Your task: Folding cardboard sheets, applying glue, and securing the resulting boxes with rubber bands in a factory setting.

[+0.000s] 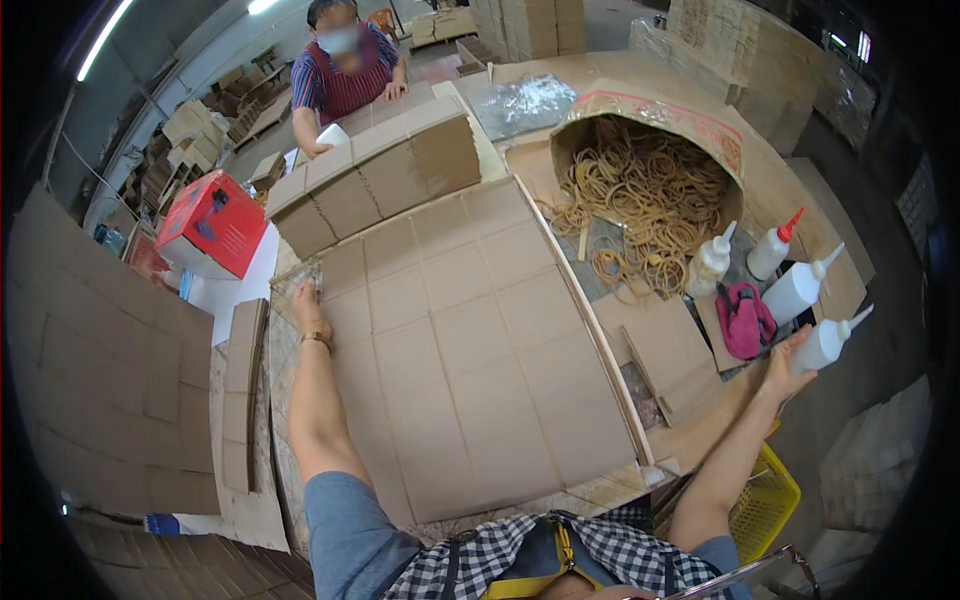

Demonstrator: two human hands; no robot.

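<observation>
A white squeeze bottle (825, 342) with a pointed nozzle lies tilted, just right of the flat cardboard sheets (470, 350).

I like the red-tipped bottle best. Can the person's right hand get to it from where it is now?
Probably yes. The right hand already grips a white glue bottle, so it isn't free. The red-tipped bottle stands further out, past another white bottle and a pink cloth; nothing tall blocks it.

Glue bottles (795, 290) right of cardboard sheets (460, 340)
</observation>
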